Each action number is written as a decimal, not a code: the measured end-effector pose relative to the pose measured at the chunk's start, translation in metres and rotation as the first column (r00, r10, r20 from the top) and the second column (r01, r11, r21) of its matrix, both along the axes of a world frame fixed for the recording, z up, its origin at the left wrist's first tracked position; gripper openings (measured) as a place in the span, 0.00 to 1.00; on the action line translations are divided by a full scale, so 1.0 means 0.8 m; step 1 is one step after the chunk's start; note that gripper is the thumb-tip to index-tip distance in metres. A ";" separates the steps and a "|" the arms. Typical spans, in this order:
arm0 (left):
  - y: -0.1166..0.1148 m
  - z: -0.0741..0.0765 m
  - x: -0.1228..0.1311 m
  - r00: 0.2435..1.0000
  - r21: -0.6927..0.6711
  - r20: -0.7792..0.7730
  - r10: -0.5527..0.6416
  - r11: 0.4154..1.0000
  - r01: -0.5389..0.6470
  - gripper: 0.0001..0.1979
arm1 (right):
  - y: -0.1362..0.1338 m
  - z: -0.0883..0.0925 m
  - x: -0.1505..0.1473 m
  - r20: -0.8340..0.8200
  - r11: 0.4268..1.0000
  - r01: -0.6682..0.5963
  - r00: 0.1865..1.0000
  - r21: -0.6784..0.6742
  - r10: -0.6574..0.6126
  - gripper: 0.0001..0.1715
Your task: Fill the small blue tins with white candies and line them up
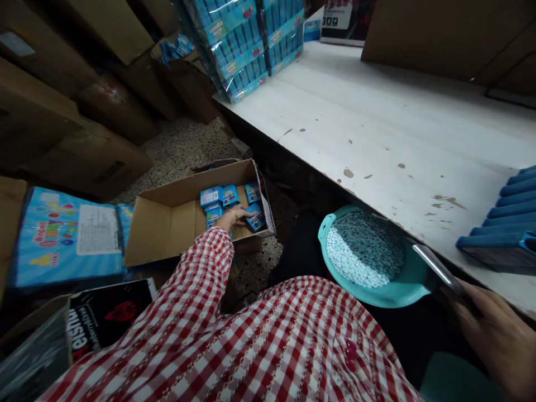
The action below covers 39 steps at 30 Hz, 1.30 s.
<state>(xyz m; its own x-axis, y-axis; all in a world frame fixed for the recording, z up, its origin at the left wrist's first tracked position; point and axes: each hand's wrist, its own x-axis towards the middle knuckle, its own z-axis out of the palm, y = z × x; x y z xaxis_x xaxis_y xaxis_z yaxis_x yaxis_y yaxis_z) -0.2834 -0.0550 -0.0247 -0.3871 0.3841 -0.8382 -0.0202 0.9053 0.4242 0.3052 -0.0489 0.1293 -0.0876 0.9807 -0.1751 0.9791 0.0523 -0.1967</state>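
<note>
My left hand [237,215] reaches down into an open cardboard box [161,223], its fingers closed on the edge of a small blue candy box [254,216]. Several similar blue boxes, one of them [210,196] showing a white label, lie around it. At the right, my right hand [498,329] grips a silver metal tool [438,267]; its exact kind is unclear. The tool's tip points over the rim of a turquoise bowl [412,295]. Small white pellets [354,258] fill much of the bowl, and a shadow covers part of them.
A white worktable [335,117] with chipped paint runs along the right. Plastic-wrapped stacks of blue packs [238,50] stand on its far end. A row of blue boxes [502,218] sits at its right edge. Large cartons [75,151] crowd the left, beside a blue printed carton [62,234].
</note>
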 end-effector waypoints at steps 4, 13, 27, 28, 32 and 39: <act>-0.011 0.042 -0.022 0.988 0.134 0.006 0.152 0.979 -0.151 0.17 | 0.011 -0.027 -0.011 -0.060 0.997 -0.045 0.997 -0.066 0.041 0.26; -0.040 0.136 0.114 0.876 0.478 0.437 -0.204 0.878 -0.033 0.30 | -0.001 -0.116 -0.037 -0.243 0.883 -0.145 0.969 -0.446 0.036 0.28; -0.091 0.126 0.226 0.450 0.535 0.090 -0.888 0.424 0.731 0.36 | 0.024 -0.125 -0.060 0.224 0.886 -0.038 0.962 -0.461 0.158 0.19; -0.088 0.124 0.230 0.461 0.522 0.079 -0.884 0.431 0.736 0.34 | 0.027 -0.140 -0.070 0.189 0.873 -0.022 0.973 -0.487 0.130 0.19; -0.072 0.114 0.241 0.581 0.464 0.084 -0.809 0.548 0.696 0.26 | 0.037 -0.196 -0.108 0.040 0.873 -0.050 0.996 -0.484 0.079 0.23; -0.021 0.089 0.255 0.825 0.546 0.122 -0.551 0.732 0.408 0.28 | 0.041 -0.205 -0.104 -0.228 0.877 -0.111 0.974 -0.467 0.002 0.23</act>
<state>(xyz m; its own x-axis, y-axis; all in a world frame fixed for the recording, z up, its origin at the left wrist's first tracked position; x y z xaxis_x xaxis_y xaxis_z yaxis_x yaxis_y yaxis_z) -0.0793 -0.0721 0.0466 0.1644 0.8303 -0.5325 0.1870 0.5039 0.8433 0.2222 -0.0158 -0.0348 -0.2290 0.7760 -0.5876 0.9085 -0.0464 -0.4154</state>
